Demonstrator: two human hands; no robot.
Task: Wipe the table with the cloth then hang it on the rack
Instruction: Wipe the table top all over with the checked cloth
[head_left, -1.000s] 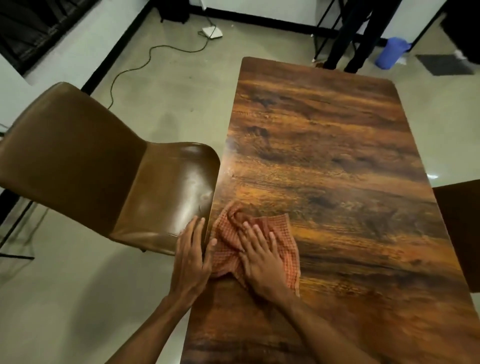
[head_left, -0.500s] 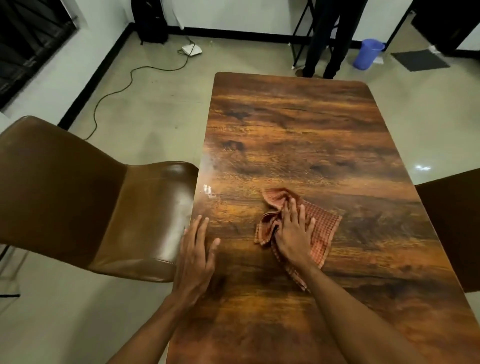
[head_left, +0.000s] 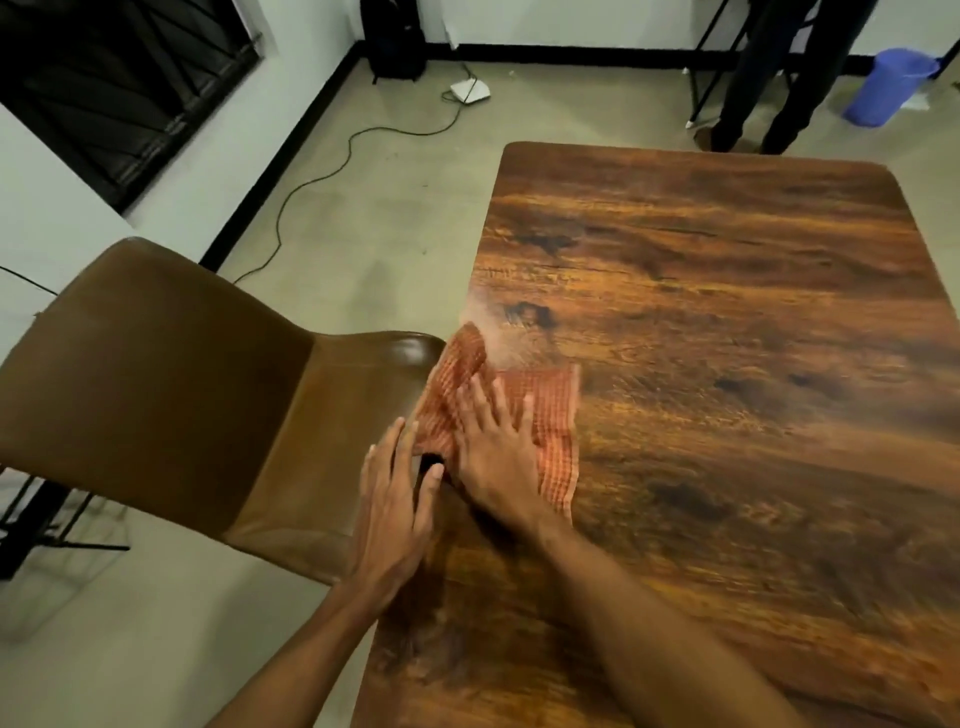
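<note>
Clearly I'm mid-wipe: my right hand (head_left: 493, 457) presses flat on the cloth (head_left: 553, 400) near the left edge of the tabletop (head_left: 727, 312), and my left hand (head_left: 392, 504) rests flat-fingered beside it. Hanging the cloth on the rack is not yet done.

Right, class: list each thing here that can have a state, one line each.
cloth: crumpled, on the table's left edge.
right hand: flat, pressing the cloth.
left hand: flat, resting on the table edge.
chair: seat at the table's left side.
bucket: standing on the floor.
</note>
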